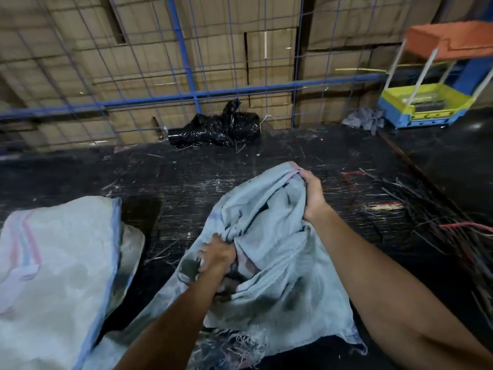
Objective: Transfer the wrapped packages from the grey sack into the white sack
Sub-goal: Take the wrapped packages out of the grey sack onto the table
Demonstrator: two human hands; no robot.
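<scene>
Head view: crumpled grey woven plastic sack (269, 263) lying mid-frame on a scuffed black floor (186, 177), frayed threads trailing from its near edge. Left hand (217, 256) sunk into the sack's bunched middle, fingers (206, 253) curled tight round a fold of the weave. Right hand (312, 194) at the sack's far upper corner, fingers clamped on the gathered edge beside a pink-striped hem. Dark shapes visible inside the opening just below the left hand, too blurred to identify as packages. Just to the left, apart from the grey sack, a white woven plastic sack (53, 276) with blue edge trim and pink-and-blue stripes, lying full and rounded. Farther back, a crumpled glossy black plastic bag (218, 128) against a blue wire-mesh fence (192, 94), stacked brown cardboard cartons (221, 49) behind the mesh. At far right, a small yellow-and-blue toy stall with an orange roof (426, 102), a bundle of grey cloth (364, 120) beside it. Loose dark and red strapping strips (440, 222) scattered over the floor to the right.
</scene>
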